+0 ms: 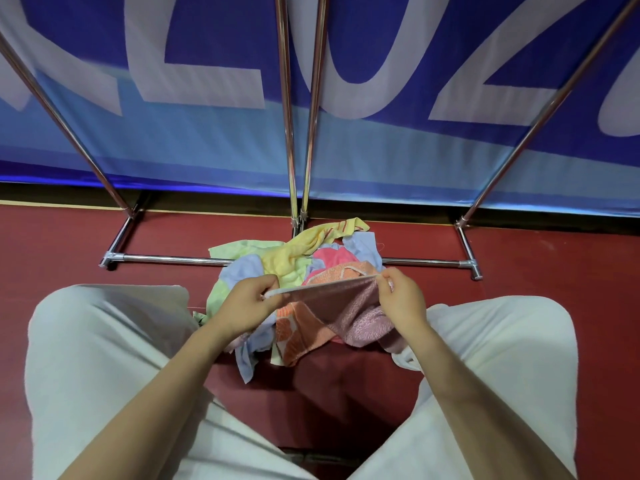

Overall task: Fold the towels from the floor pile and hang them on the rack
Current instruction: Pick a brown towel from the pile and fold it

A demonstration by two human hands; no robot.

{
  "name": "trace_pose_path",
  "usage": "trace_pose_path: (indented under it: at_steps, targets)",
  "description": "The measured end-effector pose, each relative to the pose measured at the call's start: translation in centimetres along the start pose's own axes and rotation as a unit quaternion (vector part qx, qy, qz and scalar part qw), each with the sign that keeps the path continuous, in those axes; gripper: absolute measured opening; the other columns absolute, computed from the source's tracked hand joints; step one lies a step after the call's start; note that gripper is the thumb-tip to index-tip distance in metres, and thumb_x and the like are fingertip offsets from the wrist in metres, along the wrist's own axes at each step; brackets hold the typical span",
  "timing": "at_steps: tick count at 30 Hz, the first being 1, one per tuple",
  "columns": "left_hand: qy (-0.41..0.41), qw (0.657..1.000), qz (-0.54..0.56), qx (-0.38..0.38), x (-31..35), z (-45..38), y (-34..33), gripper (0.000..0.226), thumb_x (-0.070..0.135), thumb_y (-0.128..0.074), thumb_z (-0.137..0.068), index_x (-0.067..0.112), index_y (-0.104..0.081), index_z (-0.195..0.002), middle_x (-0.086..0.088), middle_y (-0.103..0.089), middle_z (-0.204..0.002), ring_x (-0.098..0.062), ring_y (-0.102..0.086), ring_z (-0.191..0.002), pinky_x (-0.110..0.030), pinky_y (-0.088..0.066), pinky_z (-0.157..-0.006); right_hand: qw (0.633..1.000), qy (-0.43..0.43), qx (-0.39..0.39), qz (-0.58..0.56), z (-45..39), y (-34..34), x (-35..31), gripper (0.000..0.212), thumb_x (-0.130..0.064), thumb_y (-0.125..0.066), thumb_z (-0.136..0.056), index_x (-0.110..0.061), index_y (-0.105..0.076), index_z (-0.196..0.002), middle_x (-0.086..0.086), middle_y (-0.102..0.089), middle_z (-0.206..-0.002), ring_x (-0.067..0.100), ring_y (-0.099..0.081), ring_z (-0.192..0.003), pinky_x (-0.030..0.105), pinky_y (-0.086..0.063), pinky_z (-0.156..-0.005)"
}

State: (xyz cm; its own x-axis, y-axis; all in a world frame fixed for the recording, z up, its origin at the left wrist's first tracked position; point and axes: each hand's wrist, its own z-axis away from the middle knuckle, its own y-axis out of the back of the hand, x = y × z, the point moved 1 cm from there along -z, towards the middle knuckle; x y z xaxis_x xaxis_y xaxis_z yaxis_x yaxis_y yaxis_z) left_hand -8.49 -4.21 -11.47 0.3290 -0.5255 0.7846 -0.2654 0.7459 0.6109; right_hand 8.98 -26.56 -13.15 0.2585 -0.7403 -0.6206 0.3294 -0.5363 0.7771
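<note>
A pile of towels (294, 258) in yellow, pale green, light blue, pink and orange lies on the red floor in front of me. I hold a pink patterned towel (349, 310) stretched by its top edge above the pile. My left hand (249, 303) pinches its left corner and my right hand (401, 299) pinches its right corner. The towel hangs down between them over an orange patterned towel (298, 337). The chrome rack (173, 260) stands just behind the pile, its floor bar running left to right and its poles rising upward.
My knees in white trousers (104, 358) flank the pile on both sides. A blue and white banner (346, 98) hangs behind the rack. Rack feet (467, 251) stick out on the red floor at left and right.
</note>
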Motion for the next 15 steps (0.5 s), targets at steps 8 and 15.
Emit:
trace_pose_path:
  at_steps: [8,15]
  targets:
    - [0.042,0.998,0.037,-0.033,-0.8,0.1,1.0,0.035,0.033,-0.069,-0.089,0.003,-0.054,-0.078,0.003,-0.048,-0.061,0.000,-0.047,-0.054,-0.018,-0.039,-0.056,0.992,-0.067,0.051,-0.091,-1.4,1.1,-0.4,0.020,-0.023,-0.047,-0.097,-0.012,-0.063,-0.100,0.007,-0.067,-0.098,0.027,-0.059,-0.095,0.029,-0.038,-0.071]
    - [0.122,0.971,0.206,0.023,-1.4,-0.3,2.6,0.037,0.029,-0.068,-0.089,-0.006,-0.059,-0.080,-0.014,-0.069,-0.079,-0.023,-0.066,-0.077,-0.035,-0.047,-0.079,0.967,-0.126,0.096,-0.201,-2.0,3.0,0.0,0.015,-0.017,-0.048,-0.094,-0.014,-0.061,-0.089,0.005,-0.062,-0.089,0.027,-0.059,-0.090,0.035,-0.044,-0.080]
